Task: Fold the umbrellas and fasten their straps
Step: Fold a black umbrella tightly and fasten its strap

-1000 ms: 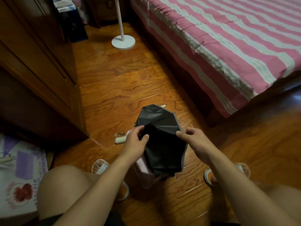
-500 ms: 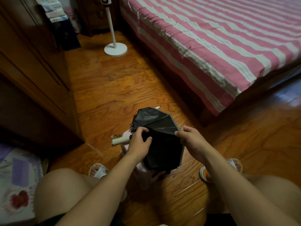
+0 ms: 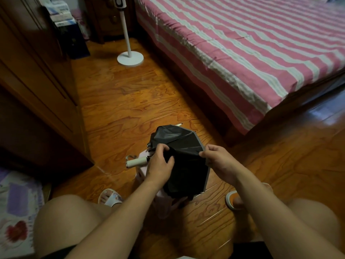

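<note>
Since a second ago: my view has tipped up and back, so more of the striped bed [image 3: 252,53] and the fan stand [image 3: 130,57] show; my two hands have drawn a little closer across the black canopy, which now lies flatter with one rib line showing across its top.

Left hand [image 3: 160,163]: clenched on a bunch of black cloth near the umbrella's middle; thumb and fingers curled round the gather — it sits just beside the white handle [image 3: 136,162].

Right hand [image 3: 218,161]: pinching the grey-trimmed edge of the canopy between thumb and forefinger; the other fingers are curled under.

Umbrella [image 3: 186,165]: held low between my knees, above the wooden floor [image 3: 130,109]; black inner side towards me, pale pink outer cloth hanging out beneath; not yet rolled.

Long axis: the handle points out to my left, the pale tip [image 3: 178,125] peeks out at the far top edge — so I judge the shaft runs from near-left to far-right, slanted under the cloth; most of it is hidden.

What the next move turns on: the loose panel spreads to the right of the shaft, my right hand on its free edge, my left nearer the shaft; I judge the right should carry the edge leftwards over the shaft while the left holds the gather.

Strap: I cannot pick it out here; a small loop shows by the handle's end, no more.
</note>
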Available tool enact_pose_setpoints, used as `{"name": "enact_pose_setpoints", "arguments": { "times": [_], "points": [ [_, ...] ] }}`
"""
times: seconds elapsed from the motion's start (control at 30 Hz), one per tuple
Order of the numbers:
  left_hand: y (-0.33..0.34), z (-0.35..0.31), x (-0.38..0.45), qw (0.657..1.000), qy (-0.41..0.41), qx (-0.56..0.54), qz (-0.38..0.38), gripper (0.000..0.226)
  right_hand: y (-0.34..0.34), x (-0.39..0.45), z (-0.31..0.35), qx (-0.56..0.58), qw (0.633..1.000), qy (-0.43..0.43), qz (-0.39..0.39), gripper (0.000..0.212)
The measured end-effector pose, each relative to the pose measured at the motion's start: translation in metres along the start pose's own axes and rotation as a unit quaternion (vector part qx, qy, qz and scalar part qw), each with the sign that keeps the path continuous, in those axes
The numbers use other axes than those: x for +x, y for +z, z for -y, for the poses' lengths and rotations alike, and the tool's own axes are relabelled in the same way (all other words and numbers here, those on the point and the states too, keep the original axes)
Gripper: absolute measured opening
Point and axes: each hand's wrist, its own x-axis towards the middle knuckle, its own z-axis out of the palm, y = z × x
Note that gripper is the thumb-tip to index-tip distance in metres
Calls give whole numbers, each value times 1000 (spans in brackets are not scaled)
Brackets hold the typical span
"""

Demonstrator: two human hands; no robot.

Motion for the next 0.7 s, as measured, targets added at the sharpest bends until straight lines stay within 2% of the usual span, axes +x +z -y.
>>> {"name": "enact_pose_setpoints", "arguments": {
  "times": [0.2,0.27,0.3,0.4,0.43,0.47,0.57,0.63,0.7],
  "points": [
    [-5,-8,1,996,9,-42,-72,24,-7,3,2,14,1000,-5,-25,31],
    [-8,-7,-5,993,8,-74,-93,30,-10,5,4,-7,1000,-1,-25,21],
    [-9,-6,-9,992,4,-83,-100,34,-10,5,4,-7,1000,13,-17,8],
    [-7,0,-20,991,1,-79,-108,42,-11,12,7,28,999,45,6,58],
    [-6,2,-21,991,-1,-78,-109,43,-8,14,9,25,999,39,4,65],
    [-5,2,-23,990,-7,-87,-108,44,-5,15,12,16,1000,19,0,61],
    [-7,1,-21,985,-50,-138,-89,42,4,18,17,-80,991,-83,-62,30],
    [-10,0,-17,983,-78,-164,-36,45,5,18,20,-96,982,-131,-99,23],
    [-13,0,-15,983,-85,-162,31,61,5,18,23,-95,980,-143,-95,22]
  ]
}}
